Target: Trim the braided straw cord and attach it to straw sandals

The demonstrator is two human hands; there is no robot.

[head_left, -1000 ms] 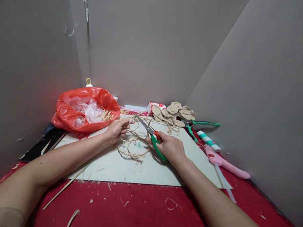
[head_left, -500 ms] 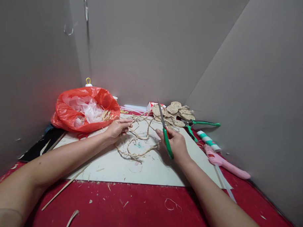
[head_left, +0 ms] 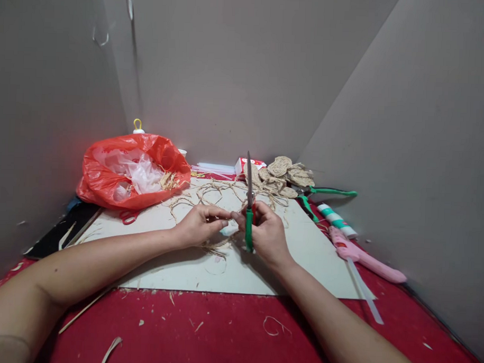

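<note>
My right hand (head_left: 270,235) is wrapped round a pair of scissors (head_left: 249,203) with green and red handles, blades pointing up and away from me. Its thumb meets the fingertips of my left hand (head_left: 198,225) over the middle of the white board (head_left: 270,272). My left fingers are pinched together on a twisted straw cord; the exact spot of the grip is mostly covered. Loops of this straw cord (head_left: 210,188) lie on the board behind both hands, and frayed ends show below the left fingers.
A red plastic bag (head_left: 102,190) with clear plastic and straw stands at left. Coiled straw pieces (head_left: 280,167) sit at back right, near green-handled pliers (head_left: 332,191), a striped roll (head_left: 336,219) and a pink glue gun (head_left: 366,257). Grey walls enclose the red surface (head_left: 221,334).
My hands have come together at the middle, the left moving right and the right moving slightly left with the scissors. The scissors now stand more upright. The view has shifted slightly.
</note>
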